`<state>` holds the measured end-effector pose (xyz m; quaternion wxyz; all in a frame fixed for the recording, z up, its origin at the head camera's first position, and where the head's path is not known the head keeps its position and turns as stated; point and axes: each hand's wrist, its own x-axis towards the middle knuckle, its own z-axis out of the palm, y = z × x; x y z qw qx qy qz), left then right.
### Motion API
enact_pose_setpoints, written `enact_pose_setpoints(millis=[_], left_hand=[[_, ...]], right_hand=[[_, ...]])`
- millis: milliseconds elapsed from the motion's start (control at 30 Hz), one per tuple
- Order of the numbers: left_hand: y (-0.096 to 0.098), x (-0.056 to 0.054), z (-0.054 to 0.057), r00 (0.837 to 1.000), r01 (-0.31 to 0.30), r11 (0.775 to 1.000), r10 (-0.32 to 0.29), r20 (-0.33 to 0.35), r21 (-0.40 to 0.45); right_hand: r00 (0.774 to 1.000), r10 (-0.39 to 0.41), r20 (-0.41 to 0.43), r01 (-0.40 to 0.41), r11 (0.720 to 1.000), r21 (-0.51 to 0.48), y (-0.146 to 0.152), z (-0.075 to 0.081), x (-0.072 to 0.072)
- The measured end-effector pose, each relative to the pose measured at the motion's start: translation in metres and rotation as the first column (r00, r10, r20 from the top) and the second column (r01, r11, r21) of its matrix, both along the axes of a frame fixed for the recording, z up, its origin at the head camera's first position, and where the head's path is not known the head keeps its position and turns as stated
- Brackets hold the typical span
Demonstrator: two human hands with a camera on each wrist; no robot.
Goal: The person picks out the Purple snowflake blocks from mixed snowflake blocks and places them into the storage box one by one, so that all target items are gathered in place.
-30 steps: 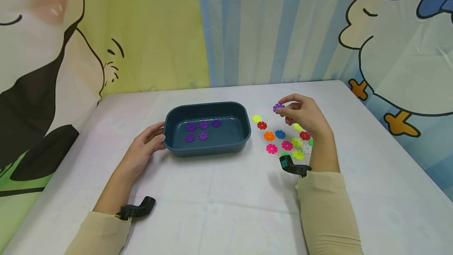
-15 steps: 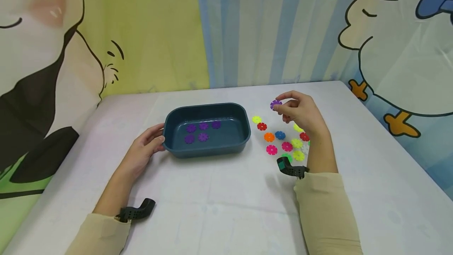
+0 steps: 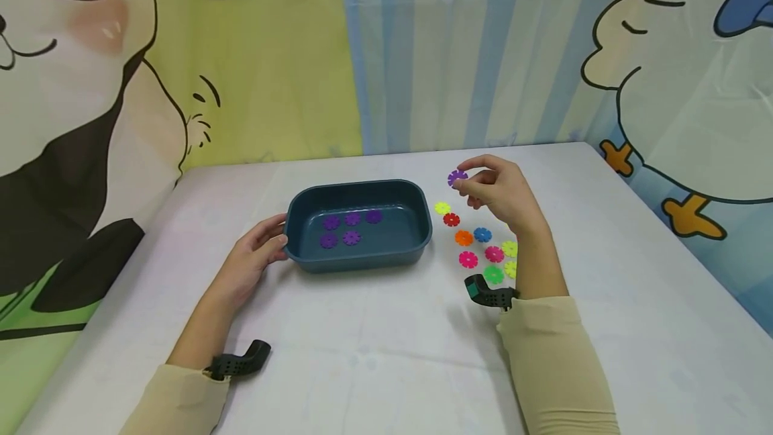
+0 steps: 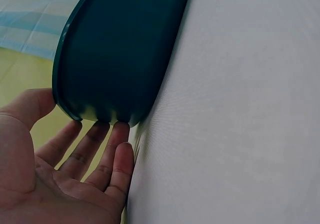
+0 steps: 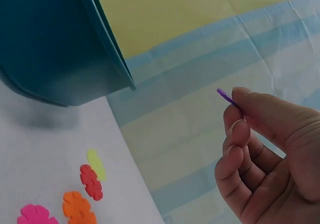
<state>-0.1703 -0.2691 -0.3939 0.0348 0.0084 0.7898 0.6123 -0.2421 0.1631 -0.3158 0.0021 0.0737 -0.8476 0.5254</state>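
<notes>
My right hand (image 3: 501, 193) pinches a purple notched plastic disc (image 3: 457, 178) between thumb and forefinger, raised above the table just right of the bin. The right wrist view shows that purple disc (image 5: 226, 96) nearly edge-on, the other fingers of the hand (image 5: 270, 154) curled beneath. A dark teal rectangular bin (image 3: 359, 264) stands on the table, with several purple discs (image 3: 351, 238) lying flat on its floor. At its left end, my left hand (image 3: 250, 257) touches the outer wall. In the left wrist view, the thumb meets the rim and relaxed fingertips (image 4: 102, 129) rest against the bin (image 4: 115, 59).
Loose discs lie right of the bin: yellow (image 3: 443, 208), red (image 3: 451, 219), orange (image 3: 464, 238), blue (image 3: 482, 235), pink (image 3: 468, 260) and green (image 3: 493, 274). My right forearm covers part of this group. A printed curtain (image 3: 423, 52) hangs behind the white table (image 3: 362, 348).
My right hand has moved left toward the bin with the purple disc. The left hand has stayed at the bin's end. The head view has shifted slightly.
</notes>
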Motion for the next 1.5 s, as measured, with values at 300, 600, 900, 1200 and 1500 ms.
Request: enact_pose_setpoints(millis=[300,600,900,1200,1500], left_hand=[[-0.004,-0.003,-0.003,1.0,0.005,1.0,-0.005,-0.011,0.011],[-0.002,-0.004,-0.001,1.0,-0.012,1.0,0.012,-0.004,0.009],[-0.003,-0.005,-0.002,1.0,-0.006,1.0,0.006,-0.011,0.02],[-0.002,-0.004,-0.002,1.0,-0.011,1.0,0.011,0.003,0.018],[-0.002,-0.004,-0.003,1.0,0.004,0.999,-0.004,-0.022,0.037]], right_hand=[[0.999,0.046,0.001,-0.046,0.999,0.016,-0.021,-0.002,-0.005],[0.997,0.072,0.006,-0.072,0.997,0.029,-0.036,0.001,-0.008],[0.994,0.113,0.004,-0.113,0.993,0.026,-0.053,0.003,-0.008],[0.985,0.174,0.01,-0.174,0.984,0.03,-0.068,0.004,-0.008],[0.962,0.27,0.037,-0.272,0.961,0.055,-0.086,-0.002,-0.011]])
